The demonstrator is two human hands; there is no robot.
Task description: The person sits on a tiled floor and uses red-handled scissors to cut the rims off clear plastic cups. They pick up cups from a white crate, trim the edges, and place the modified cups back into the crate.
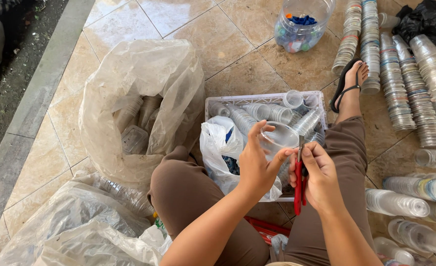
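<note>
Hands meet over the lap in the head view: the left hand (255, 162) grips a clear plastic cup (278, 138), thumb on the near rim and fingers curled around its far side, while the right hand (319, 176) closes its fingers around red-handled cutters (299, 184), whose tip touches the cup's rim. The cup sits just above a white crate (217, 100) packed with more clear cups lying on their sides, which partly hides behind both hands. A white plastic bag (217, 148) slumps against the crate's near left corner, close to the left wrist. Further left stands a large clear sack (129, 83) holding plastic containers, with crumpled clear bags (65, 226) in front of it. To the right, long stacks of nested cups (400, 83) lie on the tiled floor beside a sandalled foot (352, 81). A clear jar of coloured caps (301, 24) stands behind the crate.
</note>
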